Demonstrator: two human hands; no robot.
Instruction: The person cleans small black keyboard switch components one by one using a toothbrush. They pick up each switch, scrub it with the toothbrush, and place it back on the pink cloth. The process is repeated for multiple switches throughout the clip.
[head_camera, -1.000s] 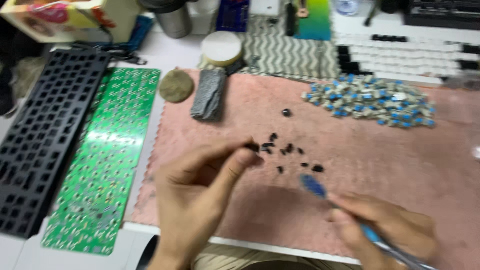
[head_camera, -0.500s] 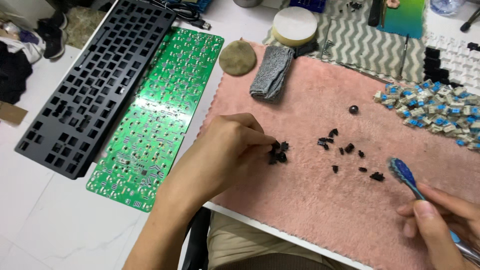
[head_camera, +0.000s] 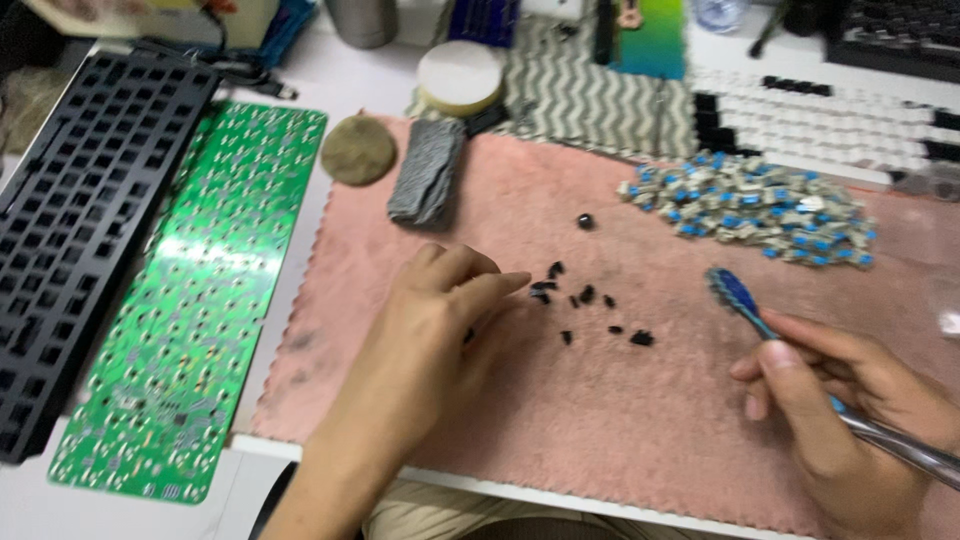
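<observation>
Your left hand (head_camera: 440, 310) is palm-down on the pink towel (head_camera: 620, 420), fingers curled loosely with the tips reaching toward the little scatter of small black parts (head_camera: 585, 300). The frame's a bit blurry, so I can't tell if you're actually pinching one of them or just touching the pile's left edge. Your right hand (head_camera: 840, 410) is wrapped around a toothbrush (head_camera: 750, 305), thumb and fingers clamped on the handle, blue bristle head pointing up and left, held just right of the black parts and not touching them.

Behind the black bits, toward the far right of the towel, you've got a heap of grey-and-blue key switches (head_camera: 750, 205). One lone black piece (head_camera: 585, 221) sits apart, between the scatter and that heap. A folded grey cloth (head_camera: 428, 172) lies at the towel's far left, with a round brownish pad (head_camera: 357, 150) just beside it. Off the towel to your left, the green circuit board (head_camera: 190, 300) lies flat on the table (head_camera: 40, 505), and the black keyboard frame (head_camera: 70, 220) sits right alongside it.
</observation>
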